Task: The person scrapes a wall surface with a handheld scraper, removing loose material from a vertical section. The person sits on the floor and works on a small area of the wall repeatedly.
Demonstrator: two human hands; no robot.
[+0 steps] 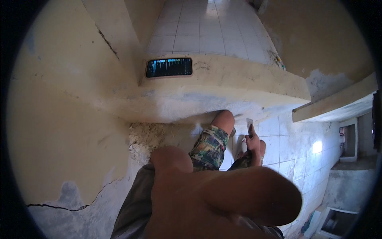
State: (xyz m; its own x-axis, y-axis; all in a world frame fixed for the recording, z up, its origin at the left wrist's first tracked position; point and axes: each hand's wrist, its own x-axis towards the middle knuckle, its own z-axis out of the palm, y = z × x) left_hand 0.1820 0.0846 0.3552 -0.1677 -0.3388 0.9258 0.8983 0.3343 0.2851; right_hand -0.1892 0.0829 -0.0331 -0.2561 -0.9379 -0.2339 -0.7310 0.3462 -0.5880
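My right hand point(253, 142) grips a scraper, which looks like a putty knife point(249, 122), with its flat metal blade pointing away from me. The blade is close to the foot of a low plastered wall point(191, 101); I cannot tell if they touch. My left hand is out of view, with only the bent left arm point(171, 158) showing. Camouflage-patterned shorts point(209, 146) cover my thighs, and one bare knee is near the wall. Patches of bare, scuffed plaster mark the wall's face.
A smartphone point(169, 67) with its screen lit lies on the wall's ledge. Loose debris point(146, 134) gathers at the left corner, below a cracked yellow wall point(74, 119). White floor tiles point(271, 149) extend right. Framed openings point(349, 140) stand at the far right.
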